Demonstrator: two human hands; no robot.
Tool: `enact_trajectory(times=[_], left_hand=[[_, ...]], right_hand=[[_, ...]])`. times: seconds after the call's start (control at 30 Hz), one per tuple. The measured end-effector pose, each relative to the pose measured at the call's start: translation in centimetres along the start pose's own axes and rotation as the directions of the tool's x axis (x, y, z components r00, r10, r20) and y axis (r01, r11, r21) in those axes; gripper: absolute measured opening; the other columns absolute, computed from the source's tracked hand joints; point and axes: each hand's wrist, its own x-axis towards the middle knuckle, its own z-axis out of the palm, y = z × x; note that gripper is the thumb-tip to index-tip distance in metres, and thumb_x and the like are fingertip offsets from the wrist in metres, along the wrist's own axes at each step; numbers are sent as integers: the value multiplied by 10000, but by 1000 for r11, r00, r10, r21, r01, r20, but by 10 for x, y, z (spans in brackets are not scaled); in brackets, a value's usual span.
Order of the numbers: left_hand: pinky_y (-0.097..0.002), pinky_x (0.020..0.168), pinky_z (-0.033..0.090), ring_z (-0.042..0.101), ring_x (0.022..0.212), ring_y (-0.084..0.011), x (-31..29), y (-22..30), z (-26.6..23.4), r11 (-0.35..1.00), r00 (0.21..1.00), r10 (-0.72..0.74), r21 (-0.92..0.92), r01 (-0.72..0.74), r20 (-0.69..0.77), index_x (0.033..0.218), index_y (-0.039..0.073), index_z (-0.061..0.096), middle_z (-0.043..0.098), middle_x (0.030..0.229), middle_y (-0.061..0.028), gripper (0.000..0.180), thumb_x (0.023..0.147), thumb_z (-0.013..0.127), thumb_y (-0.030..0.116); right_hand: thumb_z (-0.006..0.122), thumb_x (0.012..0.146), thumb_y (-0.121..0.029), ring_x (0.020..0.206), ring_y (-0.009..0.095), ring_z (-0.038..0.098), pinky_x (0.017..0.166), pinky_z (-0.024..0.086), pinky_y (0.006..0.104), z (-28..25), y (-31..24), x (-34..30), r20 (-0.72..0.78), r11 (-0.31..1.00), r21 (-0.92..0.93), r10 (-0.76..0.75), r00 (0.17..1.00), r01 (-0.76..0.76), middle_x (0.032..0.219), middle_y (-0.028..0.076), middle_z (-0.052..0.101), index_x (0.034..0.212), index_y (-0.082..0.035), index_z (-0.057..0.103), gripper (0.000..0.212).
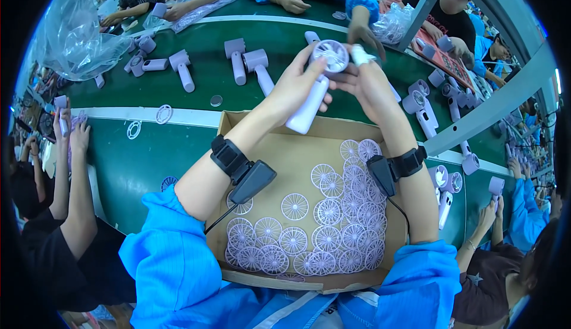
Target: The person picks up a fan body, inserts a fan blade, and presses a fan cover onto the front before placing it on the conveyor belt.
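A pale purple handheld fan (308, 107) is tilted in front of me, over the far edge of the cardboard box. My left hand (291, 88) wraps round its handle and neck, with the thumb on the rim of its round head. Beside that head is my right hand (370, 85), fingers stretched toward the fan and thumb apart; a white cover wraps one fingertip. Whether those fingers touch the fan's far side is hidden. Below my forearms the open box (273, 156) holds many loose purple spoked grille discs (294, 206), heaped mostly along its right and near sides.
On the green conveyor (202, 100) lie several purple fans (181, 70), with more (419, 106) at right. Two loose rings (163, 113) rest left of the box. A grey metal post (493, 103) slants across the right. Co-workers' hands (360, 31) work opposite and at both sides.
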Motion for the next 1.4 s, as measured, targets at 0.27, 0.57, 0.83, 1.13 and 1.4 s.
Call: enact_trajectory(times=[0.27,0.57,0.83,1.13,1.4], left_hand=[[-462,855,497,582,1046,-359,13,-31,-70,-153,994,76,984,94,-83,1259,45,523,616,1083,-216,470,907,511,357],[-459,805,511,628,956,-371,9,-39,-94,-98,934,-28,931,353,-357,1055,16,625,627,1060,-230,264,859,526,163],[-359,675,534,670,793,-273,21,-24,-77,587,871,206,768,255,-447,1085,1,450,633,951,-215,260,894,544,150],[-313,626,546,650,754,-209,11,-5,-26,937,852,348,148,-315,-392,1389,113,82,596,1002,-166,704,897,584,79],[-325,632,561,652,809,-194,0,16,-23,987,944,155,-1,-162,-292,1458,217,-107,580,1074,-167,960,866,635,79]], right_hand=[[471,950,-259,867,189,619,746,496,310,-44,-19,-8,158,810,-586,79,984,29,975,118,638,1052,-13,608,300],[593,747,-64,876,306,647,735,517,396,39,36,-68,463,-66,-800,563,684,596,1005,196,622,1062,-29,590,317],[621,644,24,989,379,576,842,481,419,31,39,-66,372,24,-885,636,676,464,1119,192,547,1118,-57,536,488],[623,652,17,1011,345,572,844,472,419,28,44,-72,410,52,-870,629,660,490,992,168,613,1117,-60,544,478],[657,741,-55,923,242,609,777,493,349,23,27,-53,602,395,-798,570,560,456,958,112,618,1031,-35,581,301]])
